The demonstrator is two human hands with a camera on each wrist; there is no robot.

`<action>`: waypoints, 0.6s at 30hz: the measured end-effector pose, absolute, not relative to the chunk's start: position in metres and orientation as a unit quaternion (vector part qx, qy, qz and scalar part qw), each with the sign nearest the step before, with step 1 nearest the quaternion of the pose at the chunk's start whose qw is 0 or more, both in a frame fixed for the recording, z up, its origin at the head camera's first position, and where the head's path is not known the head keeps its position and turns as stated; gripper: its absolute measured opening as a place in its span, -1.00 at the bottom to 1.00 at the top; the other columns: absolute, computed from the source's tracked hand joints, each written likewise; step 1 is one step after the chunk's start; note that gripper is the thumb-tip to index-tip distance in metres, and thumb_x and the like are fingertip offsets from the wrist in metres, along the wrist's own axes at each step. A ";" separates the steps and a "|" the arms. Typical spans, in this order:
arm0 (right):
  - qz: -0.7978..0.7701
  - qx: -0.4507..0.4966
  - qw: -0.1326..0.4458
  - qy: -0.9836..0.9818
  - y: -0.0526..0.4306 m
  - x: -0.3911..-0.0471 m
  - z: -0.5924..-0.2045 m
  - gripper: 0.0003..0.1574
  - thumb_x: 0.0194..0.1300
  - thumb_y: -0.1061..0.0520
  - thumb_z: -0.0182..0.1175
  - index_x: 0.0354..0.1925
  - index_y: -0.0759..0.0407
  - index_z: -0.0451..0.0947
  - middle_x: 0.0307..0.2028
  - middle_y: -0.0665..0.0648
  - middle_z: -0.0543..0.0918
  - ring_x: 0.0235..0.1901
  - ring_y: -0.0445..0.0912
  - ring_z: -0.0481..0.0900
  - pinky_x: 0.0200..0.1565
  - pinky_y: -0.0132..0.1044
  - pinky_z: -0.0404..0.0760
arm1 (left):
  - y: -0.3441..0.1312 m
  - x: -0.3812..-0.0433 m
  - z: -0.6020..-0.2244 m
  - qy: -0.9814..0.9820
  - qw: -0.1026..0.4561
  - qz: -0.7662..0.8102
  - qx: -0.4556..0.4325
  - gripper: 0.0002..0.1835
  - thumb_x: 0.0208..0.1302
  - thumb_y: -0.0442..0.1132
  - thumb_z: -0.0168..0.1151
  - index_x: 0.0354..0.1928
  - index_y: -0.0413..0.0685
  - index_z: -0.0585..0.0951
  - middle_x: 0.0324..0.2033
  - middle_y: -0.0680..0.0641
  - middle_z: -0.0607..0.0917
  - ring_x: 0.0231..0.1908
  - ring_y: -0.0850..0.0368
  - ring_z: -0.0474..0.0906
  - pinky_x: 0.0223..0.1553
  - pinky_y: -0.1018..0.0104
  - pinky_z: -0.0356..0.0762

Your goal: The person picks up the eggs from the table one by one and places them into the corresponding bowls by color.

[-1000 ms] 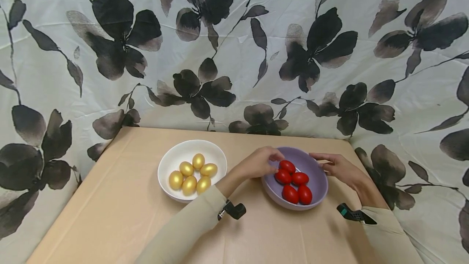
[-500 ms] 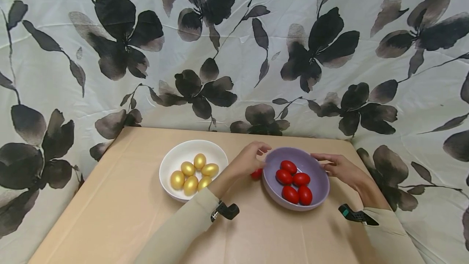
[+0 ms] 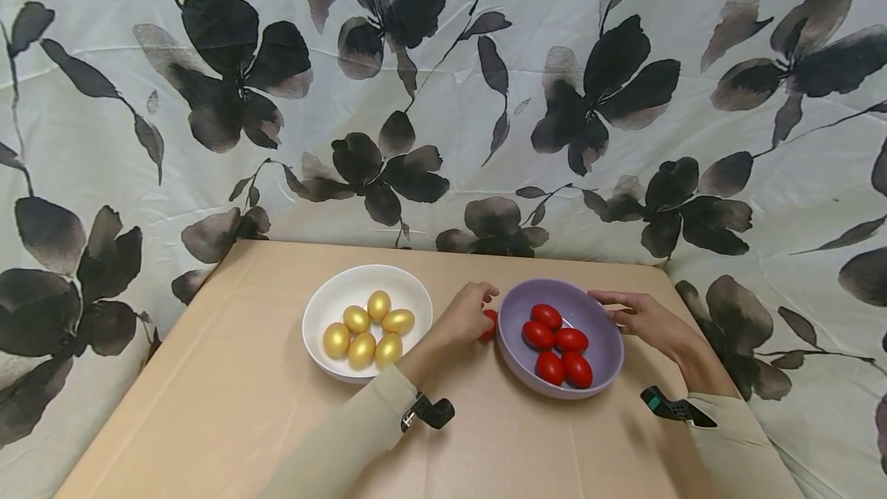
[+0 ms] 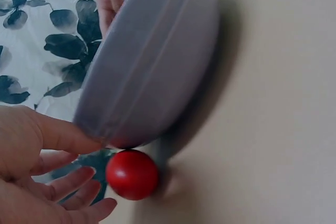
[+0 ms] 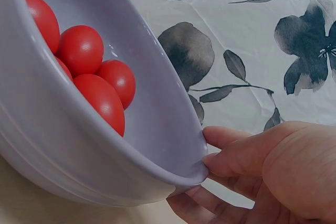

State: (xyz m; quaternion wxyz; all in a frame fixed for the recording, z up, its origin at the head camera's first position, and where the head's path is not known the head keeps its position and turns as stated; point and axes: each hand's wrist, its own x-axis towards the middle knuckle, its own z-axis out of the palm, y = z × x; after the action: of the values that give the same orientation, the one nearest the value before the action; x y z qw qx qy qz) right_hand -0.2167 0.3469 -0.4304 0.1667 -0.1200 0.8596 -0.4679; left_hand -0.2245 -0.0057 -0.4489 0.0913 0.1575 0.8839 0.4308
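Note:
A purple bowl with several red eggs inside stands on the right of the table. One more red egg lies outside it, right by the bowl's left wall. My left hand is at this loose egg, its fingers spread and relaxed beside it; in the left wrist view the thumb lies near the bowl's rim and the other fingers fan out behind the egg. At the opposite side, my right hand holds the bowl's rim, fingertips at the edge and other fingers beneath the outer wall.
A white bowl holding several golden eggs stands left of the left hand, partly overlapped by that forearm. Floral cloth hangs behind the table's far edge. Each wrist carries a small dark camera.
My left hand has drawn back left from over the purple bowl's rim and lowered beside the loose red egg, which has come into view. The right hand has stayed at the rim.

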 end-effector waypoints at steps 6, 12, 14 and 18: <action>-0.463 -0.113 0.166 0.864 0.349 -0.218 -0.432 -0.38 0.48 0.30 0.07 0.46 0.18 0.35 0.43 0.42 0.33 0.32 0.43 0.38 0.14 0.16 0.61 | -0.004 -0.219 -0.462 0.889 0.075 0.433 0.131 -0.45 0.12 -0.49 0.33 0.22 -0.17 0.57 0.10 -0.20 0.55 0.08 -0.06 0.49 0.24 0.10 0.52; -0.462 -0.109 0.167 0.864 0.350 -0.220 -0.434 -0.38 0.48 0.30 0.07 0.46 0.16 0.36 0.43 0.41 0.34 0.32 0.42 0.39 0.14 0.14 0.62 | -0.005 -0.220 -0.471 0.881 0.069 0.451 0.123 -0.49 0.12 -0.47 0.34 0.17 -0.20 0.58 0.06 -0.21 0.56 0.03 -0.05 0.49 0.18 0.11 0.55; -0.462 -0.114 0.167 0.864 0.350 -0.220 -0.434 -0.38 0.48 0.30 0.07 0.46 0.17 0.35 0.43 0.41 0.34 0.33 0.42 0.38 0.13 0.14 0.63 | -0.005 -0.221 -0.474 0.879 0.074 0.455 0.118 -0.50 0.13 -0.47 0.35 0.17 -0.20 0.58 0.07 -0.21 0.55 0.03 -0.04 0.49 0.18 0.12 0.58; -0.464 -0.117 0.163 0.863 0.349 -0.219 -0.433 -0.38 0.48 0.30 0.07 0.46 0.18 0.36 0.42 0.41 0.34 0.36 0.41 0.33 0.13 0.15 0.62 | -0.005 -0.222 -0.479 0.877 0.080 0.460 0.112 -0.51 0.15 -0.44 0.37 0.16 -0.24 0.58 0.07 -0.22 0.55 0.03 -0.05 0.51 0.16 0.10 0.61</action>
State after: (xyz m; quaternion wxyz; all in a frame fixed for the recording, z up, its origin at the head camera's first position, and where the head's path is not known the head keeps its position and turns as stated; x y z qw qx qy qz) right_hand -0.2193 0.3493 -0.4330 0.1635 -0.1173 0.8625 -0.4643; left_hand -0.2217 -0.0051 -0.4789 0.0800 0.1118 0.8774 0.4597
